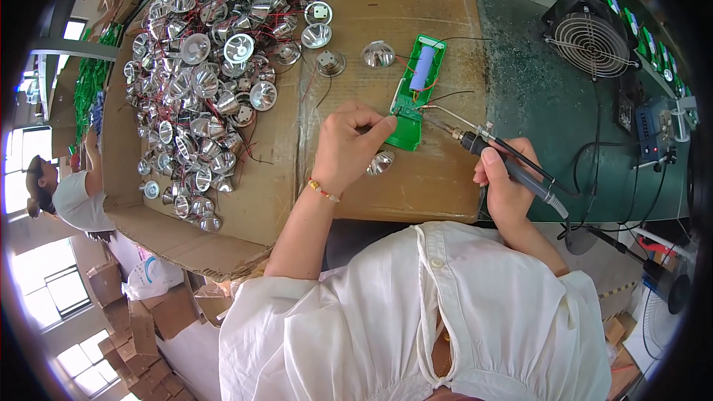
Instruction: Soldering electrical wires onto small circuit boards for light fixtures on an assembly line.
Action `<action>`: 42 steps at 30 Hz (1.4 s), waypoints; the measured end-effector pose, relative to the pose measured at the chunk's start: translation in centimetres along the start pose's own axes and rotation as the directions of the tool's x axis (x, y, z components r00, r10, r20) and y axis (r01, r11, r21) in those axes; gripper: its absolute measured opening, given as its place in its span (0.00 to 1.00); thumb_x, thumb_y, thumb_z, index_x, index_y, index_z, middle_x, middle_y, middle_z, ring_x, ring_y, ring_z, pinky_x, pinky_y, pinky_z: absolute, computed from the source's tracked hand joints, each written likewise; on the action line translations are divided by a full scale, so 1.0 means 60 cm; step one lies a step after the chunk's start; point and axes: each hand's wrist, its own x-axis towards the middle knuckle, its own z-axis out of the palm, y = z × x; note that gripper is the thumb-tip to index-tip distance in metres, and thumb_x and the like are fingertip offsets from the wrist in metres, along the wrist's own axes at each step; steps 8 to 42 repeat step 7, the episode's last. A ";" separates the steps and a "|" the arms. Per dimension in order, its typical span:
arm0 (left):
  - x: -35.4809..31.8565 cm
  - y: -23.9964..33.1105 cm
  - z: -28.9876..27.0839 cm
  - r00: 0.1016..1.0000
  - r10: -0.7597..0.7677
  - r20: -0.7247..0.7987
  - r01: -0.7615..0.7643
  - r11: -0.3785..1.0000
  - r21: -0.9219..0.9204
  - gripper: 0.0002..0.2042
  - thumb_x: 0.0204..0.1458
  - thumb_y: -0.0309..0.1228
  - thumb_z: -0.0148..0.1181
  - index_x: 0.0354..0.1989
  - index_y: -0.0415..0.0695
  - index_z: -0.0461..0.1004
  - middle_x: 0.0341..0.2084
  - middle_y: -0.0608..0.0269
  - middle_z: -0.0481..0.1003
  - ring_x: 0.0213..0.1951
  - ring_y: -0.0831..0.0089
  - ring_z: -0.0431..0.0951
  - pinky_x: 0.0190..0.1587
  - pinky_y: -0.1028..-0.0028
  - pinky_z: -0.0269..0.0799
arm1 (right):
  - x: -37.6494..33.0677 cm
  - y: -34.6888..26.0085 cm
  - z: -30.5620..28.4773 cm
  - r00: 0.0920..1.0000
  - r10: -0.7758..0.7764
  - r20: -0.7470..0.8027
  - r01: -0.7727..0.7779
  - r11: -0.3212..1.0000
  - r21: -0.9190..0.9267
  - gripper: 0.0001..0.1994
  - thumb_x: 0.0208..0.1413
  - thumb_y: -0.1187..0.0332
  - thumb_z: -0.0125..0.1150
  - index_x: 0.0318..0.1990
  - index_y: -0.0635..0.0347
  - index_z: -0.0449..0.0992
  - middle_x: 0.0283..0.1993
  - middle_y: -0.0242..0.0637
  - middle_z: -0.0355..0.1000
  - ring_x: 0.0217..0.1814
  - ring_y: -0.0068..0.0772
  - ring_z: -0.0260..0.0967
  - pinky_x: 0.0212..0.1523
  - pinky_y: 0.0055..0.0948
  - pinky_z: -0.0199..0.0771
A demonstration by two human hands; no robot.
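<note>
A green plastic housing [406,132] lies on the cardboard, with a purple cylindrical battery cell [423,68] and thin wires inside it. My left hand [347,141] is closed in a pinch at the housing's lower left edge; what sits between the fingertips is hidden. In my right hand [512,184] is a soldering iron [483,150], its tip pointing left at the small circuit board [407,109] in the housing. A thin metal tube [454,116] fixed to the iron reaches the same spot. One silver reflector [380,163] rests beside my left hand, another [378,54] above it.
A big heap of silver lamp reflectors [212,82] with red and black wires fills the left side, bordered by a cardboard wall [178,241]. On the green bench at right stand a fan with a wire guard [592,44] and a blue box [653,134] with cables. People sit at far left.
</note>
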 end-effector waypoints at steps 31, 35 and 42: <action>-0.001 0.012 0.000 0.999 0.018 0.044 -0.021 0.997 0.071 0.06 0.42 0.29 0.62 0.24 0.38 0.76 0.24 0.61 0.71 0.23 0.74 0.72 0.26 0.76 0.66 | -0.001 0.003 0.002 1.000 -0.013 0.010 0.014 0.999 -0.052 0.09 0.48 0.71 0.59 0.30 0.66 0.65 0.20 0.38 0.68 0.18 0.20 0.65 0.18 0.17 0.65; -0.001 0.012 0.000 0.999 0.018 0.044 -0.021 0.997 0.071 0.06 0.42 0.29 0.62 0.24 0.38 0.76 0.24 0.61 0.71 0.23 0.74 0.72 0.26 0.76 0.66 | -0.001 0.003 0.002 1.000 -0.013 0.010 0.014 0.999 -0.052 0.09 0.48 0.71 0.59 0.30 0.66 0.65 0.20 0.38 0.68 0.18 0.20 0.65 0.18 0.17 0.65; -0.001 0.012 0.000 0.999 0.018 0.044 -0.021 0.997 0.071 0.06 0.42 0.29 0.62 0.24 0.38 0.76 0.24 0.61 0.71 0.23 0.74 0.72 0.26 0.76 0.66 | -0.001 0.003 0.002 1.000 -0.013 0.010 0.014 0.999 -0.052 0.09 0.48 0.71 0.59 0.30 0.66 0.65 0.20 0.38 0.68 0.18 0.20 0.65 0.18 0.17 0.65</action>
